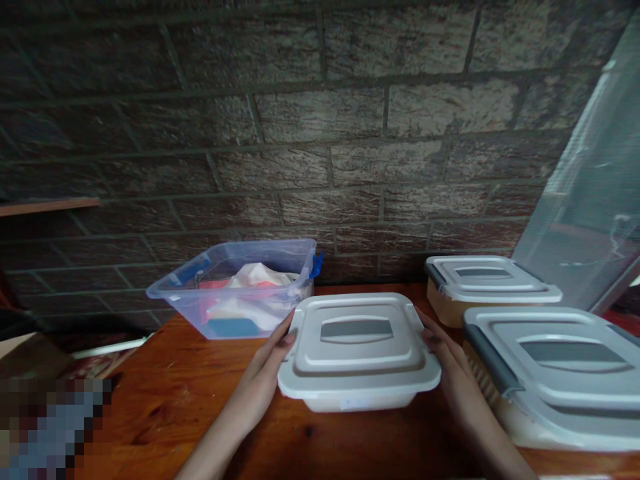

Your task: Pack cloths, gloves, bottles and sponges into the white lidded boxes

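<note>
Left hand [270, 360] and right hand [445, 348] grasp, from opposite sides, a white rectangular plastic box [359, 357], its grey-panelled lid [359, 367] apparently seated, fastening and remaining work indeterminable, at the brown wooden worktop [155, 380] between a translucent blue-tinted plastic bin [185, 310] and a grey-latched, white-lidded plastic container [565, 383].

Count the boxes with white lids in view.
3: the middle box between the left hand and right hand; the rear box at right, near the brick wall; the front box before it, cut off by the picture's right edge. Others could be hidden.
</note>
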A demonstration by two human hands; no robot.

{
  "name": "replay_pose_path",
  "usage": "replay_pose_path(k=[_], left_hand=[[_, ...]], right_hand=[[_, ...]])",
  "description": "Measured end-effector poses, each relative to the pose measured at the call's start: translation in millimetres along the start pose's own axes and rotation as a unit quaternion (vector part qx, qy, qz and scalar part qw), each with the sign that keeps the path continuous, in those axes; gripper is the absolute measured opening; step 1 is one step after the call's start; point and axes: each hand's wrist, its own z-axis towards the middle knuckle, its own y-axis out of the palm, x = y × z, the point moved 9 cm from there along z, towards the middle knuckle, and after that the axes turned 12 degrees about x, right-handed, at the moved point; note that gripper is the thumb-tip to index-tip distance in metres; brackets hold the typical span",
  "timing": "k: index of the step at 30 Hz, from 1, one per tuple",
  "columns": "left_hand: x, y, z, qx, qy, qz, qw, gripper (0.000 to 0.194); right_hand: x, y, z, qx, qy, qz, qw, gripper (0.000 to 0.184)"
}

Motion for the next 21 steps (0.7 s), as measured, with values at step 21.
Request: replay_pose_path(k=[21], left_hand=[[0.1,-3.4,-0.6,0.028,-0.022,-0.008,0.999,0.066]], right_hand=[[-2.8,-0.3,0.2,0.000,-0.004,-0.009,1.000,0.052]])
